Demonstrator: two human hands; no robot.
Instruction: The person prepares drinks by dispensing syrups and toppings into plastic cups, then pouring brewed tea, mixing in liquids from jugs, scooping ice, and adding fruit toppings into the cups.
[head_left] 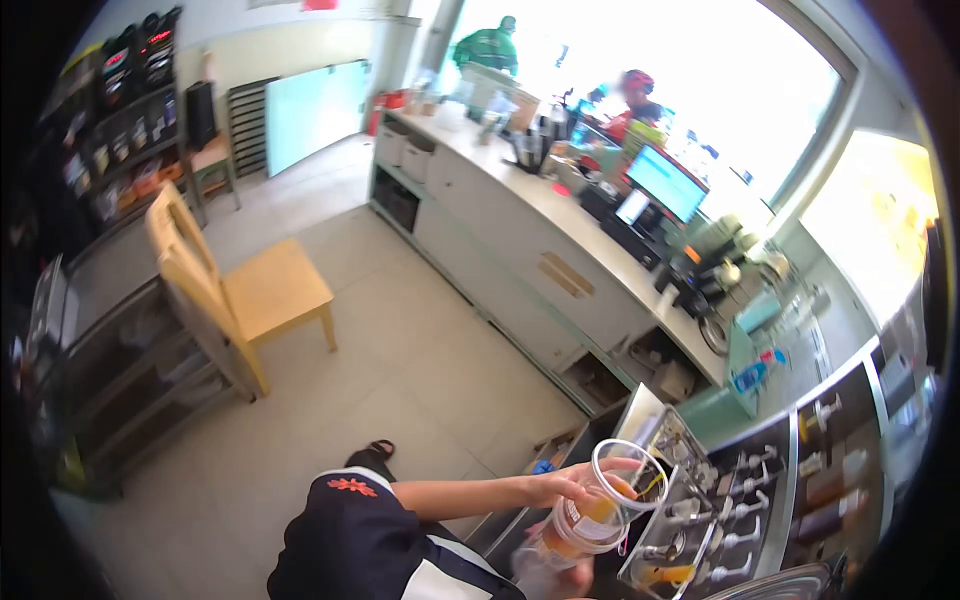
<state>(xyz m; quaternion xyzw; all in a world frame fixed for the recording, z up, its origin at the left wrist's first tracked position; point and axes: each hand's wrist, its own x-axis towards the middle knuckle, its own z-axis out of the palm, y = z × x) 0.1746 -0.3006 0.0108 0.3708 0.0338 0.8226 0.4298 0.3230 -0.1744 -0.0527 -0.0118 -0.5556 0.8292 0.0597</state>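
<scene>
Clear cup [600,512] beside white pumps [742,537]

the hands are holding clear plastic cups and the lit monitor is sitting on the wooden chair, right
Not quite: the head view shows the lit monitor on the long counter, not on the wooden chair. The hands are indeed holding clear plastic cups.

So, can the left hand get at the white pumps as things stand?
Probably not freely: the left hand holds a clear cup and would likely have to release it first. The white pumps look uncovered and nearby.
</scene>
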